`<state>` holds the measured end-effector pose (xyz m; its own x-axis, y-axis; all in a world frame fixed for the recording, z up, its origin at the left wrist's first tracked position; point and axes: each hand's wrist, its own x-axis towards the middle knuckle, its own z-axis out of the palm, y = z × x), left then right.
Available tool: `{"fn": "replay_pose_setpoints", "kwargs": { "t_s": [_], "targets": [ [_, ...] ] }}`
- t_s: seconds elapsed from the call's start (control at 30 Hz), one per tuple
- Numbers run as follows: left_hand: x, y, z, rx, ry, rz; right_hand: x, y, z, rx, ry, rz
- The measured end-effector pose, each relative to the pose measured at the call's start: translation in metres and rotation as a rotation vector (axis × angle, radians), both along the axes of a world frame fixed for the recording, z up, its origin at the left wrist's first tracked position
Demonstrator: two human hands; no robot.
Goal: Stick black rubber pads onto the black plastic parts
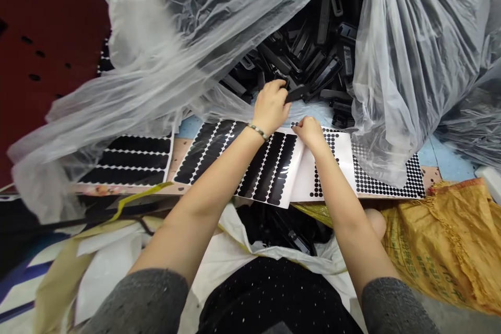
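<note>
My left hand (272,106), with a beaded bracelet on its wrist, has its fingers closed on a black plastic part (297,93) at the edge of a heap of similar black parts (323,65). Lower and to the right, my right hand (309,131) is pinched at the top of a white sheet with black round dots (340,154); anything between its fingertips is too small to make out. Sheets with black scalloped strips (270,172) lie under and beside my left forearm.
Clear plastic bags (415,52) flank the heap on both sides. Another dotted sheet (391,177) lies at the right. Below the board, a white sack (230,235) holds black parts, and a yellow woven sack (442,240) stands at the right.
</note>
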<state>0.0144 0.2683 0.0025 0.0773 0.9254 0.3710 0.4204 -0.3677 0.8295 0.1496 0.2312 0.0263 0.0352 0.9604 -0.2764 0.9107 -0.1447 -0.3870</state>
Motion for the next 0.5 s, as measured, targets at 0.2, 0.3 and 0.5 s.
{"fn": "replay_pose_setpoints", "kwargs": {
  "t_s": [0.2, 0.3, 0.5],
  "targets": [
    [-0.015, -0.065, 0.014, -0.474, -0.807, -0.018, 0.004, 0.001, -0.002, 0.067, -0.002, 0.011],
    [-0.015, -0.095, 0.016, -0.648, -1.029, -0.049, 0.013, -0.001, 0.000, 0.127, 0.060, -0.017],
    [-0.003, -0.127, 0.019, -0.731, -1.202, -0.240, 0.016, -0.044, 0.005, 0.514, 0.379, 0.017]
  ]
}}
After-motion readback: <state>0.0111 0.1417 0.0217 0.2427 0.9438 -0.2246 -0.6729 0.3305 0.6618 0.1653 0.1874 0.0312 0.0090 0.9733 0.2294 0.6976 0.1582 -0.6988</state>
